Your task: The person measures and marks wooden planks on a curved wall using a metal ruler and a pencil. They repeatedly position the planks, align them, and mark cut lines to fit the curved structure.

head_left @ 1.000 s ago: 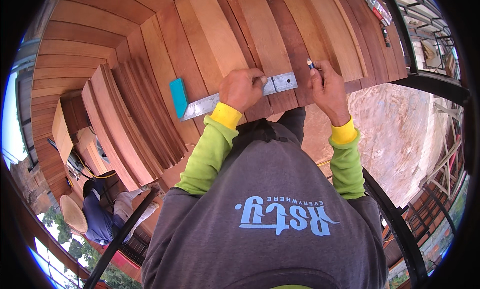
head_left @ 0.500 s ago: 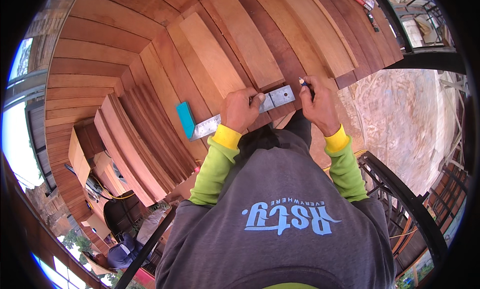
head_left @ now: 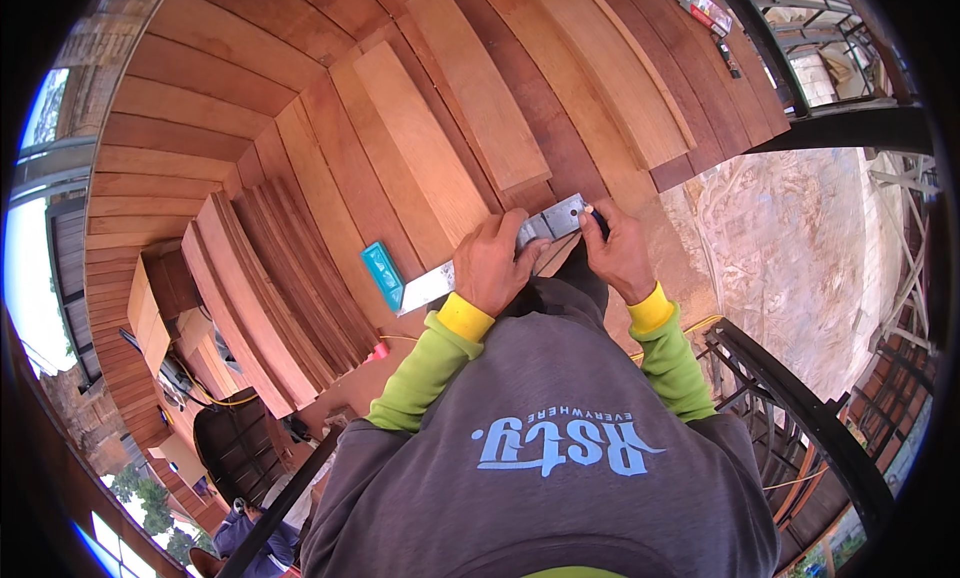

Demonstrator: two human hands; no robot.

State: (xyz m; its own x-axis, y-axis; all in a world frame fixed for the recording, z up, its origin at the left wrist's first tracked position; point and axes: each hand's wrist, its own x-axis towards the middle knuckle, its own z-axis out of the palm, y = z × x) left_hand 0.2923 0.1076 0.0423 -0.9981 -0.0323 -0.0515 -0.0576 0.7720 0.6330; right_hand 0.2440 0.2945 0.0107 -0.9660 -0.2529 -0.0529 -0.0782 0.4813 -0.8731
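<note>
A carpenter's square with a metal blade (head_left: 428, 287) and a teal handle (head_left: 382, 276) slants across the near ends of the boards in front of me. My left hand (head_left: 490, 263) grips the blade near its middle, thumb and fingers closed round it. At the blade's right end, my right hand (head_left: 618, 256) is closed on a pencil (head_left: 592, 214), mostly hidden by the fingers. Its fingertips reach the blade's end, beside a small hole. Just beyond my hands lie two loose planks, one on the left (head_left: 422, 138) and one further right (head_left: 480, 93).
More long boards (head_left: 605, 73) lie to the right, and a pile of planks (head_left: 255, 298) stands at left. A tube and a black tool (head_left: 727, 58) lie far right. Dark metal railing (head_left: 800, 398) runs at right. Another person (head_left: 255, 538) is at lower left.
The square has come nearer to me, its handle turning to show more of its face. My right hand has moved down to the blade's end with the pencil.
</note>
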